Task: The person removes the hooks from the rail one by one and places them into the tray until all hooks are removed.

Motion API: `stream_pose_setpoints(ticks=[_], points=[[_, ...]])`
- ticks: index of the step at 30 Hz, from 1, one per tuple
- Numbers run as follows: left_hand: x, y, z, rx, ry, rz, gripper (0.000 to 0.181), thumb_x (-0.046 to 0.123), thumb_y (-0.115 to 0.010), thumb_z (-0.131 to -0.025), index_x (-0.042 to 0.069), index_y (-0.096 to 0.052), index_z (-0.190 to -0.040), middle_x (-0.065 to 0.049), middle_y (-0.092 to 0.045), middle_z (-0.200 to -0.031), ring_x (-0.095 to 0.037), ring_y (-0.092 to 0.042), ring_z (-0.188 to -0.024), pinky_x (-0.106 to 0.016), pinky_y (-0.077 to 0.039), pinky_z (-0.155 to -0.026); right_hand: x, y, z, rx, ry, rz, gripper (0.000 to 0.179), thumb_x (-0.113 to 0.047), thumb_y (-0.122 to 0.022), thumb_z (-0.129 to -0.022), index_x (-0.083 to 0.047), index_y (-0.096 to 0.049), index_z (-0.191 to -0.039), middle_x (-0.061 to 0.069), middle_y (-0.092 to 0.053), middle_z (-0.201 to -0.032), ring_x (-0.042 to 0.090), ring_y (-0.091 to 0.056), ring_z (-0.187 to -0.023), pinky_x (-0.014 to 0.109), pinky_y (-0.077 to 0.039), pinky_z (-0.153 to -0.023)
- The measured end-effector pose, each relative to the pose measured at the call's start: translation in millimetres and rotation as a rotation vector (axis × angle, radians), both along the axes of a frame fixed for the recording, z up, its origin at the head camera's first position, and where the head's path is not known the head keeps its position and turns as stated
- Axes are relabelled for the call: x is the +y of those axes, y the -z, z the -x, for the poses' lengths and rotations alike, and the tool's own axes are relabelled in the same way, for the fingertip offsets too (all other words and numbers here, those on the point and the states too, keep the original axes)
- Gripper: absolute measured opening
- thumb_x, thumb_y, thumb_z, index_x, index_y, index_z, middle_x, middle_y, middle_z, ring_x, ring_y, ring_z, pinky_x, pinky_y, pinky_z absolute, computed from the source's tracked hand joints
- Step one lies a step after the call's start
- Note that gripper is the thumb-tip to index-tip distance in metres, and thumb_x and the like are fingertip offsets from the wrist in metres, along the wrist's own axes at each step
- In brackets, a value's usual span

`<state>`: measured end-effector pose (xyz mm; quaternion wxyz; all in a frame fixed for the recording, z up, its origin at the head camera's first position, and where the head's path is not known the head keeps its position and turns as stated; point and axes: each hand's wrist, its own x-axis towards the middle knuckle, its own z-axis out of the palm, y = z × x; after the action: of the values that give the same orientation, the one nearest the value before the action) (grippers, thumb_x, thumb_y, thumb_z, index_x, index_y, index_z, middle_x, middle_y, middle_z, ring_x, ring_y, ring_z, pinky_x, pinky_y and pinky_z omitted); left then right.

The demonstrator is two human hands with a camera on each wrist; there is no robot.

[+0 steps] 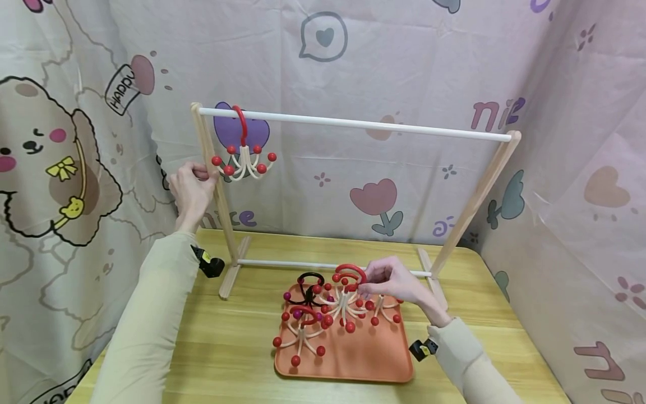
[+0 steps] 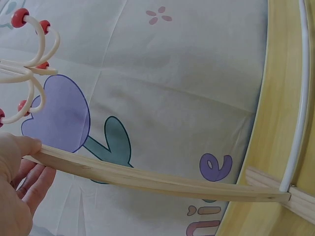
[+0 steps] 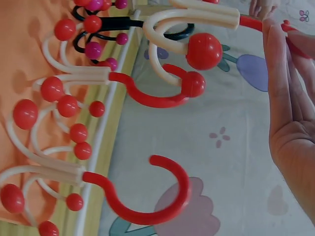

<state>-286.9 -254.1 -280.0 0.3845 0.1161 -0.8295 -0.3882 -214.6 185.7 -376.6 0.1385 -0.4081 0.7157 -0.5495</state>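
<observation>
My left hand (image 1: pixel 193 188) grips the left upright (image 1: pixel 223 216) of a wooden rack, thumb on one side and fingers on the other in the left wrist view. Beside it, a cream multi-armed hook hanger (image 1: pixel 244 160) with red ball tips hangs from the white top bar (image 1: pixel 353 122) by its red hook. Over the orange tray (image 1: pixel 363 362), my right hand (image 1: pixel 393 280) pinches the red hook of another cream hanger (image 3: pixel 221 17). Below that one, more cream hangers (image 1: pixel 301 334) with red hooks and a black hanger (image 1: pixel 309 295) with purple balls stand on the tray.
A white lower bar (image 1: pixel 287 264) joins the rack's feet behind the tray. The right upright (image 1: pixel 471 210) leans to the right of my right hand. Yellow wood-grain table (image 1: pixel 227 348) lies beneath everything, with a printed curtain (image 1: pixel 323 84) around it.
</observation>
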Motion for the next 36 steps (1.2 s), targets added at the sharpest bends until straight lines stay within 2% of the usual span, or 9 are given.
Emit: stream_pose_setpoints(ticks=[4, 9, 12, 16, 18, 20, 25, 28, 36], points=[[0.5, 0.2, 0.5, 0.003, 0.005, -0.004, 0.024, 0.019, -0.067, -0.090, -0.002, -0.070, -0.100, -0.019, -0.070, -0.092, -0.031, -0.058, -0.091, -0.039, -0.039, -0.089, -2, 9.1, -1.1, 0.018, -0.057, -0.007, 0.006, 0.003, -0.070, -0.089, 0.008, -0.069, -0.088, 0.029, -0.072, -0.080, 0.013, -0.075, -0.069, 0.036, -0.061, -0.060], [0.2, 0.1, 1.8, 0.003, 0.000, -0.008, 0.023, 0.018, -0.067, -0.089, -0.002, -0.070, -0.101, -0.019, -0.071, -0.093, -0.028, -0.057, -0.089, -0.038, -0.038, -0.089, -5, 20.5, -2.1, -0.014, -0.109, -0.030, 0.010, 0.001, -0.071, -0.089, 0.010, -0.070, -0.088, 0.032, -0.071, -0.081, 0.015, -0.075, -0.069, 0.035, -0.061, -0.060], [0.1, 0.2, 1.8, 0.006, 0.004, -0.007, 0.024, 0.018, -0.068, -0.089, -0.002, -0.070, -0.102, -0.020, -0.071, -0.095, -0.027, -0.056, -0.090, -0.038, -0.038, -0.090, -6, 25.8, -2.8, -0.009, -0.109, -0.065, 0.012, -0.003, -0.073, -0.089, 0.009, -0.072, -0.087, 0.029, -0.073, -0.081, 0.011, -0.075, -0.069, 0.036, -0.060, -0.059], [0.5, 0.6, 0.9, 0.011, 0.010, -0.002, 0.024, 0.018, -0.068, -0.090, -0.002, -0.070, -0.101, -0.018, -0.070, -0.091, -0.030, -0.057, -0.092, -0.039, -0.038, -0.090, -7, 31.8, -3.4, -0.054, -0.106, -0.091, 0.013, -0.005, -0.074, -0.088, 0.008, -0.074, -0.088, 0.028, -0.074, -0.081, 0.010, -0.075, -0.069, 0.040, -0.061, -0.061], [0.7, 0.7, 0.5, 0.010, 0.012, -0.004, 0.024, 0.019, -0.068, -0.090, -0.002, -0.070, -0.101, -0.014, -0.068, -0.087, -0.032, -0.057, -0.094, -0.040, -0.038, -0.091, -6, 34.4, -3.2, -0.093, -0.112, -0.092, 0.013, -0.005, -0.074, -0.088, 0.009, -0.074, -0.089, 0.029, -0.073, -0.082, 0.013, -0.076, -0.070, 0.042, -0.061, -0.064], [0.8, 0.8, 0.4, 0.008, 0.012, -0.007, 0.024, 0.019, -0.068, -0.090, -0.002, -0.070, -0.100, -0.013, -0.067, -0.086, -0.032, -0.057, -0.095, -0.041, -0.038, -0.091, -6, 36.7, -3.2, -0.094, -0.105, -0.107, 0.013, -0.006, -0.075, -0.088, 0.007, -0.074, -0.089, 0.027, -0.074, -0.081, 0.018, -0.076, -0.069, 0.042, -0.061, -0.064], [1.5, 0.8, 1.0, 0.016, 0.006, -0.004, 0.022, 0.017, -0.067, -0.090, -0.002, -0.068, -0.099, -0.020, -0.069, -0.092, -0.031, -0.057, -0.092, -0.038, -0.037, -0.088, -5, 41.6, -4.4, -0.074, -0.086, -0.138, 0.012, -0.008, -0.075, -0.088, 0.004, -0.075, -0.089, 0.024, -0.075, -0.080, 0.035, -0.075, -0.068, 0.051, -0.060, -0.063], [1.8, 0.7, 0.9, 0.017, 0.003, -0.005, 0.021, 0.017, -0.066, -0.090, -0.002, -0.068, -0.100, -0.023, -0.070, -0.095, -0.030, -0.057, -0.090, -0.035, -0.036, -0.086, -5, 45.2, -4.8, -0.099, -0.087, -0.138, 0.012, -0.007, -0.075, -0.088, 0.005, -0.076, -0.090, 0.025, -0.075, -0.082, 0.040, -0.074, -0.069, 0.053, -0.059, -0.064], [1.7, 0.7, 0.6, 0.021, -0.007, 0.005, 0.022, 0.017, -0.068, -0.089, -0.002, -0.070, -0.099, -0.023, -0.072, -0.095, -0.031, -0.059, -0.089, -0.035, -0.037, -0.084, -7, 55.7, -3.1, -0.112, -0.141, -0.107, 0.015, -0.003, -0.072, -0.089, 0.011, -0.074, -0.093, 0.032, -0.072, -0.085, 0.048, -0.071, -0.071, 0.045, -0.061, -0.064]])
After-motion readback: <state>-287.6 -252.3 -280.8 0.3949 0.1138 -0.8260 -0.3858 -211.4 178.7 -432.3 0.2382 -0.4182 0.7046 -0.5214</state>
